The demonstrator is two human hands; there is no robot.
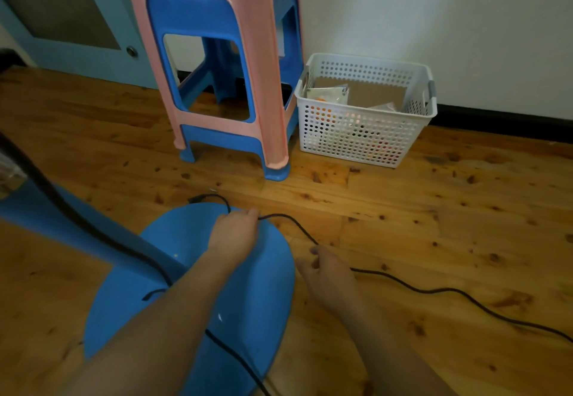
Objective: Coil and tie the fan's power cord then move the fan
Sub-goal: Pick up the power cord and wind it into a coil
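The fan's round blue base lies on the wooden floor at the bottom left, with its blue stem and a black rim running up to the left edge. The black power cord trails across the floor to the right and loops over the base. Its plug end lies just beyond the base. My left hand is over the base and holds the cord near its fingertips. My right hand sits on the floor beside the base and holds the cord where it passes under the fingers.
A pink stool stacked over a blue one stands ahead. A white perforated basket with cardboard and packets sits to its right against the white wall. A pale blue door is at the back left.
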